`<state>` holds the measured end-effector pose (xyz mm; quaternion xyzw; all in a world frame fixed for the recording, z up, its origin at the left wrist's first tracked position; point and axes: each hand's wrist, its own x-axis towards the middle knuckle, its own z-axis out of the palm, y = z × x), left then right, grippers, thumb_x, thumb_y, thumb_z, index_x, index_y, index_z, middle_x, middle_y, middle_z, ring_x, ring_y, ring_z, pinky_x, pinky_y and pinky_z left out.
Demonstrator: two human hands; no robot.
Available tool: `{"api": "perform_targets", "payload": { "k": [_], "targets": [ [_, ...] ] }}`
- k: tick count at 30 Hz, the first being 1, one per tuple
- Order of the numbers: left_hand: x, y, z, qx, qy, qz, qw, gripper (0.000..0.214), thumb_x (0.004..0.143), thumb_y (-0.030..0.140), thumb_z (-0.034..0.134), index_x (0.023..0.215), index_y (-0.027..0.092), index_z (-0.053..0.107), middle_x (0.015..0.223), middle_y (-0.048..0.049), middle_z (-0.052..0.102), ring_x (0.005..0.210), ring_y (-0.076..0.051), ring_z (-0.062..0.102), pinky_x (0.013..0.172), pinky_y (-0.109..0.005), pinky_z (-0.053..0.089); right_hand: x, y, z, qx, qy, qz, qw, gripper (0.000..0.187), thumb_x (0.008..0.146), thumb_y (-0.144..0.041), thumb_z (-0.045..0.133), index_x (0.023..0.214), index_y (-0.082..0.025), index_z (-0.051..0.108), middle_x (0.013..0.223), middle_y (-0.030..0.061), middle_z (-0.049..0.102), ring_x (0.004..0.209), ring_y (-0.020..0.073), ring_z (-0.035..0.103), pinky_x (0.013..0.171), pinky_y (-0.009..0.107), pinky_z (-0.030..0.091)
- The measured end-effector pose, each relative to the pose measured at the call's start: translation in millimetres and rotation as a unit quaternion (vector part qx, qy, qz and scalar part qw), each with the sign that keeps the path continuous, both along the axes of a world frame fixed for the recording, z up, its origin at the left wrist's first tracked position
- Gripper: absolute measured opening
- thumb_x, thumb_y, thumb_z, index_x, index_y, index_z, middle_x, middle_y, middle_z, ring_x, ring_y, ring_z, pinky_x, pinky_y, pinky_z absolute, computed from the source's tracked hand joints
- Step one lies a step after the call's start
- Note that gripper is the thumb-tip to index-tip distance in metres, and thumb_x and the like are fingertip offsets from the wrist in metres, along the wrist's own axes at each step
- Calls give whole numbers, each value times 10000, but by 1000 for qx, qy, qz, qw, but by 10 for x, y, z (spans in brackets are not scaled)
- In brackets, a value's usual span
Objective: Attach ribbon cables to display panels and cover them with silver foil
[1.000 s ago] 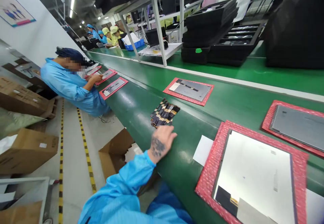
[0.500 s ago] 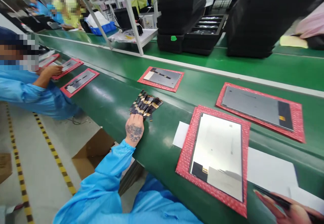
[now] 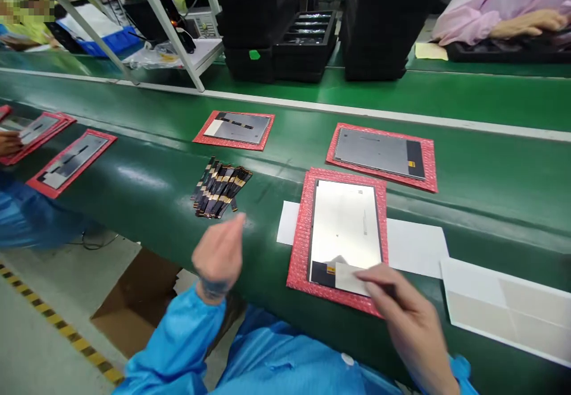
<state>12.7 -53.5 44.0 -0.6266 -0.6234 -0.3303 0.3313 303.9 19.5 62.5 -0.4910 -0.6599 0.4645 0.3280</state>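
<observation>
On the green tabletop [image 3: 147, 187], the right hand [image 3: 401, 317] pinches closed fingers on the near panel [image 3: 345, 225] in its red tray [image 3: 303, 246], while the left hand [image 3: 218, 258] hovers loosely curled near the flex strips [image 3: 220, 184]; a careless tug could crease the film or scatter strips.

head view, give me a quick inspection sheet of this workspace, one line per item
surface: green conveyor belt, glossy, with a white strip along its far edge.
job's things: display panel lying on a red bubble-wrap mat; fanned pile of black and gold flex strips.
clutter: white paper sheets under and beside the mat; four more panels on red mats up the belt.
hands: left hand raised just short of the strips, holding nothing; right hand fingertips on the panel's near edge; grip unclear.
cables: black lead by the white rack.
surroundings: stacked black trays, open cardboard box on the floor, co-workers' sleeves at left and far right.
</observation>
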Motion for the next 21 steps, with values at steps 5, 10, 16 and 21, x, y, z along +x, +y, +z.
{"api": "perform_targets", "payload": {
  "k": [5, 10, 16, 21],
  "targets": [
    [930, 276, -36, -18, -88, -248, 964, 188, 985, 86, 481, 996, 123, 666, 842, -70, 782, 786, -159, 753, 725, -256, 619, -290, 50, 25, -161, 50, 93, 981, 506, 778, -728, 694, 752, -225, 746, 701, 36, 660, 660, 211, 591, 611, 319, 501],
    [1134, 408, -122, -19, -118, -310, 943, 176, 962, 72, 494, 997, 145, 650, 835, -58, 757, 746, -162, 717, 655, -272, 596, -215, 166, -46, -267, 83, 54, 959, 584, 682, -786, 751, 661, -216, 624, 619, -9, 542, 623, 173, 511, 595, 296, 466],
    [1130, 187, -388, -187, -205, -252, 927, 152, 950, 118, 544, 1031, 137, 671, 839, -75, 706, 742, -180, 663, 653, -295, 562, -35, 408, -262, -206, -8, 99, 974, 486, 782, -694, 687, 742, -212, 642, 692, 22, 616, 662, 205, 552, 596, 325, 477],
    [1202, 41, -562, -264, -132, -202, 934, 238, 947, 171, 573, 1135, 138, 715, 813, -79, 651, 707, -202, 607, 598, -325, 494, -34, 430, -421, -41, -111, 161, 980, 229, 931, -421, 553, 897, -230, 674, 879, 72, 711, 801, 258, 660, 726, 386, 552]
  ]
}}
